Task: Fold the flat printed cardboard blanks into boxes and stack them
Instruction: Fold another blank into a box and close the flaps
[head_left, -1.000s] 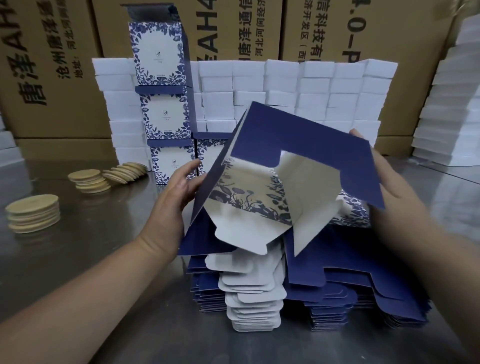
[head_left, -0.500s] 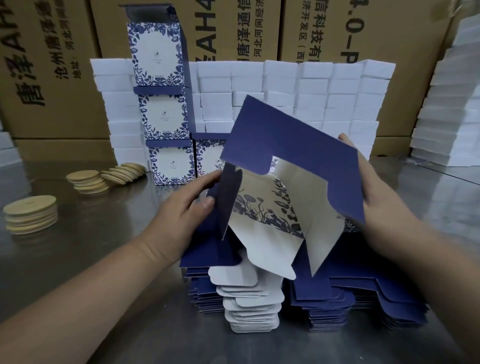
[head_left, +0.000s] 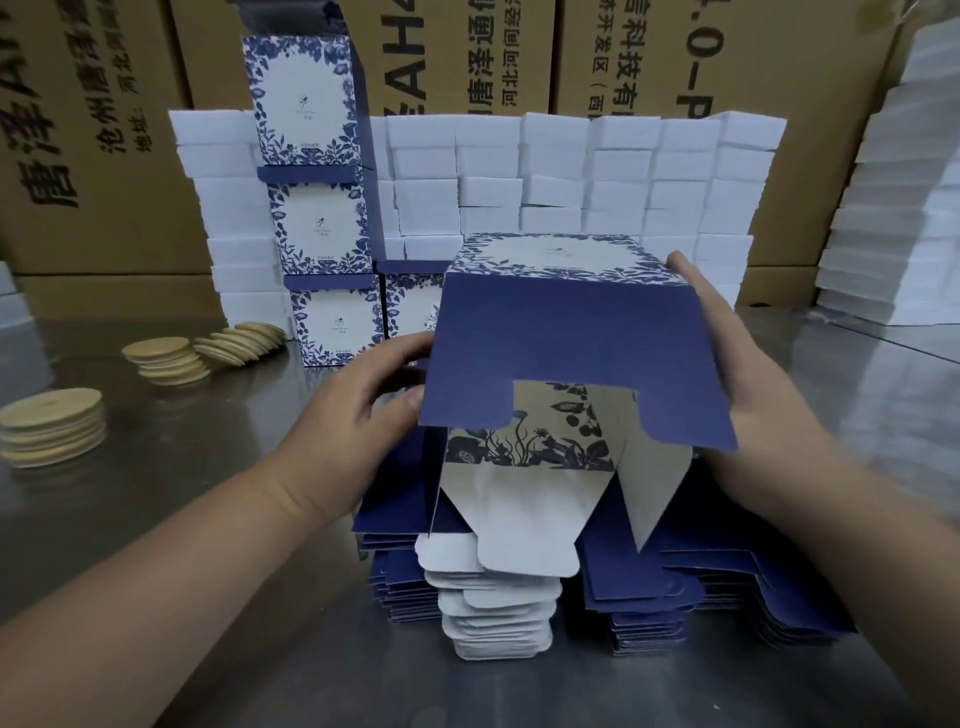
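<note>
I saw the left hand pinching the half-formed box, the right hand pressing it flat-fingered, above the blanks.

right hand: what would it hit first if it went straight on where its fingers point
The right hand lies flat along the half-folded box, fingers aimed away toward the back. Sliding past that side, it would probably reach the stacked white boxes first, though the gap behind is hard to judge.
</note>
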